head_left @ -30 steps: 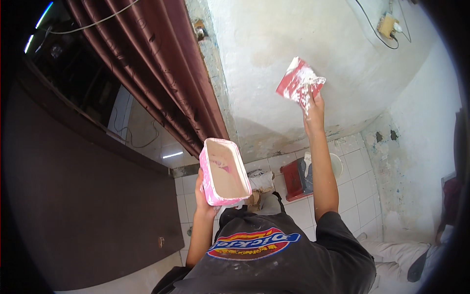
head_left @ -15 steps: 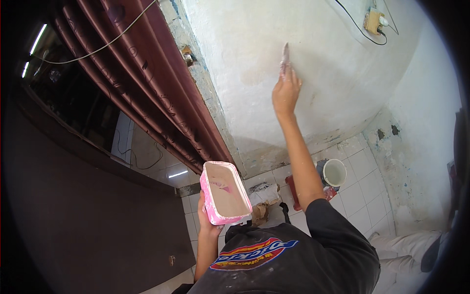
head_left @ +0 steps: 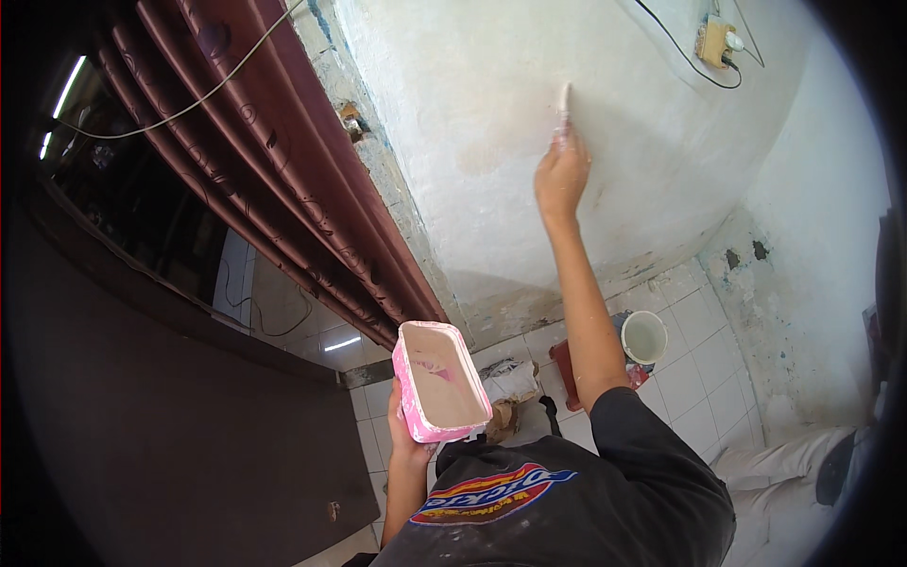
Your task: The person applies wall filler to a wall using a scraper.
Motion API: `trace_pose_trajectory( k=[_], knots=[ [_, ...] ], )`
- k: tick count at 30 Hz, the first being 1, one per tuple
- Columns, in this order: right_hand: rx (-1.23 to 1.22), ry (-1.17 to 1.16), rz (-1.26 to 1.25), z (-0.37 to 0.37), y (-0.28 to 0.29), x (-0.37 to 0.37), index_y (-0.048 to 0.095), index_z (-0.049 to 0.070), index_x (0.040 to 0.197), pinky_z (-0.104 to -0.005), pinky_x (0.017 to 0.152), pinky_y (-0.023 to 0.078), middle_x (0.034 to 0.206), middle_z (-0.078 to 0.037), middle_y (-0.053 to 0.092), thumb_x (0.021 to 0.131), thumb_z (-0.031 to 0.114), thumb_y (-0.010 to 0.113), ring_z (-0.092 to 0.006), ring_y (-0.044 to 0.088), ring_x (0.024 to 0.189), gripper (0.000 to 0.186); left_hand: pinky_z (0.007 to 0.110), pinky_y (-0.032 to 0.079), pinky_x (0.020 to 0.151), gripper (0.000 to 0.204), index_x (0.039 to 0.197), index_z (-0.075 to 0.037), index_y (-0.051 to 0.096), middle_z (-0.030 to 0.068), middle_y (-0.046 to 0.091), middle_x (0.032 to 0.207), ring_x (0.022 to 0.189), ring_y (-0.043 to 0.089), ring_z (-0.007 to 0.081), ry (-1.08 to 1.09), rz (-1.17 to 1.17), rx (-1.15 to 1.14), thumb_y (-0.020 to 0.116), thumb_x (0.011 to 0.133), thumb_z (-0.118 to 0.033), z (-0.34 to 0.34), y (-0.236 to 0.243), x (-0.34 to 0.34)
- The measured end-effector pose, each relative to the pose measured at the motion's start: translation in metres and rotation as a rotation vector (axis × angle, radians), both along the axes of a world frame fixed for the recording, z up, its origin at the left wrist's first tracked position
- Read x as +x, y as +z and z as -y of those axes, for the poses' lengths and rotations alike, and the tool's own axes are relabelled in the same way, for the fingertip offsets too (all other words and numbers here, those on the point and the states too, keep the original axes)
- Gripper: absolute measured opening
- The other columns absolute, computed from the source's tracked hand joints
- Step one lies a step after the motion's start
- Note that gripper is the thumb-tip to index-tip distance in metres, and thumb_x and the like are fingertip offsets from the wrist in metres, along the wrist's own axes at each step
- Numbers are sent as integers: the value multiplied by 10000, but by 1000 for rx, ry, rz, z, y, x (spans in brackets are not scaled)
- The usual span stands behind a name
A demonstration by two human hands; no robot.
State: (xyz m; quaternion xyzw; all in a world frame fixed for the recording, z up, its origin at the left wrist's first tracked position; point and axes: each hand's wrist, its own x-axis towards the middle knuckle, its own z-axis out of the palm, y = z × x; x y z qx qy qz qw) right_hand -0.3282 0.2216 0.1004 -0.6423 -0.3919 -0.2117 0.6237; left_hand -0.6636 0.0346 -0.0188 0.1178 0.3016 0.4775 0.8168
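My right hand (head_left: pixel 563 180) is stretched out to the white wall (head_left: pixel 482 227), its fingers closed on a putty knife (head_left: pixel 565 102). The knife's thin, pale blade points up the wall and is seen nearly edge-on; its handle is hidden in the hand. White smears mark the fingers. Lower down, near my body, my left hand (head_left: pixel 406 450) grips a pink rectangular tub (head_left: pixel 407 404) from its left side and underneath. Greyish-white paste coats the inside of the tub, with a pink patch showing through.
A maroon curtain (head_left: pixel 312 189) hangs left of the wall, above a dark brown panel (head_left: pixel 170 416). A wired socket box (head_left: pixel 714 42) is at upper right. On the tiled floor stand a pale bucket (head_left: pixel 645 337), a red object (head_left: pixel 564 370) and a crumpled bag (head_left: pixel 511 381).
My right hand and the putty knife have shifted slightly right and down across the wall. The tub in my left hand sits a little lower and further right in view.
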Motion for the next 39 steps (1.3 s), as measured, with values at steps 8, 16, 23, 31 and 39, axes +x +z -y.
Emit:
trace_pose_trajectory(
  k=[8,16,23,31,39],
  knots=[
    [32,425,-251,20,-2,-33,592,-72,1034,-363,737,472,864,-208,646,948,82,469,-366,606,773,215,420,509,911,539,1300,-64,480,127,594,1205,1074,607,267,-8,14,4,455,960,-482,-3,-1,2],
    [94,131,60,22,54,45,591,34,1205,-382,845,464,1027,-159,661,917,57,497,-314,583,892,303,424,516,902,512,1294,-70,489,125,595,1198,1064,611,268,37,7,-11,445,969,-463,1,-1,11],
    [-188,-102,686,7,-14,44,582,78,1258,-395,964,442,1325,-48,552,828,17,552,-311,531,1106,436,411,512,907,504,1294,-73,487,117,599,1194,1071,609,257,90,21,-23,435,974,-459,9,7,36],
    [-143,221,406,35,1,48,571,62,1275,-398,973,426,1264,-105,582,838,-27,517,-330,520,1083,449,401,525,883,496,1284,-67,496,120,608,1184,1045,622,257,124,6,-42,444,973,-449,18,9,61],
    [-188,21,717,12,30,34,564,94,1282,-405,963,430,1304,-92,550,851,23,526,-293,514,1102,439,398,525,882,497,1283,-67,496,118,609,1180,1041,624,253,169,29,-45,446,972,-452,33,7,79]
  ],
)
